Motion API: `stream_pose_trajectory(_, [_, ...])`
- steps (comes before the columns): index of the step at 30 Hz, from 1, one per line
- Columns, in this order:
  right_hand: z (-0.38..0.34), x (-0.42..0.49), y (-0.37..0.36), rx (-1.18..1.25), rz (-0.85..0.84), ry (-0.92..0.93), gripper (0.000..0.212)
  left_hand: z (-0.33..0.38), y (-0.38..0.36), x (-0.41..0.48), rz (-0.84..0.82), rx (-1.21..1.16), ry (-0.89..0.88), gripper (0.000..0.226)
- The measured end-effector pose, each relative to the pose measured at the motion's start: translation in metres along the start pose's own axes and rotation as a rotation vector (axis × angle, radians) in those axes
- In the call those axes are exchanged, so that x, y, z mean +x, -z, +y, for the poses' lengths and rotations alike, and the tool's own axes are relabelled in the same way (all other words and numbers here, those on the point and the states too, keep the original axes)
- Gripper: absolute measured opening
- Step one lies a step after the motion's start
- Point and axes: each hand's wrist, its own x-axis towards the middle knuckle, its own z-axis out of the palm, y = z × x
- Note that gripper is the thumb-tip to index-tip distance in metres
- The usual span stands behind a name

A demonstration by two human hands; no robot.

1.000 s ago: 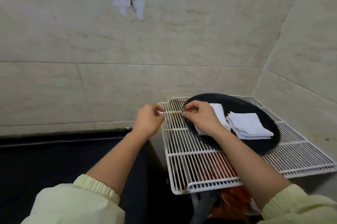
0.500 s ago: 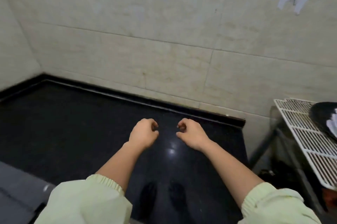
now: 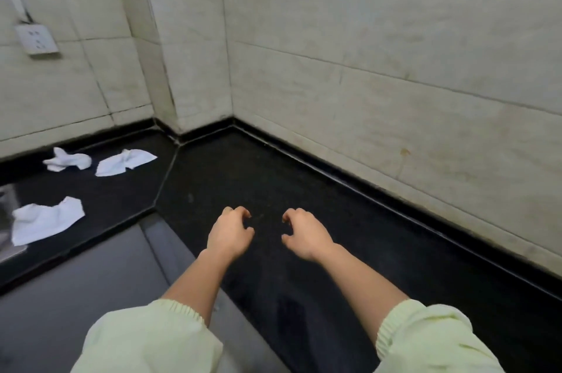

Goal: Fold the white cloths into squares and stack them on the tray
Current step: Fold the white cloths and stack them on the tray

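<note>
Three crumpled white cloths lie on the black counter at the left: one [image 3: 45, 220] nearest me, one [image 3: 124, 161] further back, and a bunched one [image 3: 67, 159] by the wall. My left hand [image 3: 230, 232] and my right hand [image 3: 304, 234] hover side by side over the bare black counter [image 3: 304, 190] in the middle, well to the right of the cloths. Both hands have loosely curled fingers and hold nothing. The tray is out of view.
Tiled walls meet in a corner behind the counter. A wall socket [image 3: 36, 39] sits at the upper left. The counter's front edge [image 3: 91, 239] runs diagonally, with grey floor [image 3: 76, 290] below it.
My view has swung left from the wire rack and tray to the counter corner. Both hands let go of the cloth on the tray and came away with nothing in them.
</note>
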Motion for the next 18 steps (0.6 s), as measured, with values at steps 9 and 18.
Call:
stream_pose_trajectory(9, [-0.096, 0.174, -0.042, -0.033, -0.089, 0.170, 0.045, -0.111, 0.053, 0.125, 0.023, 0.051, 0.167, 0.040])
stream_pose_trajectory(18, [-0.180, 0.302, -0.083, -0.060, -0.204, 0.286, 0.045, -0.210, 0.099, 0.217, 0.067, 0.015, 0.330, 0.035])
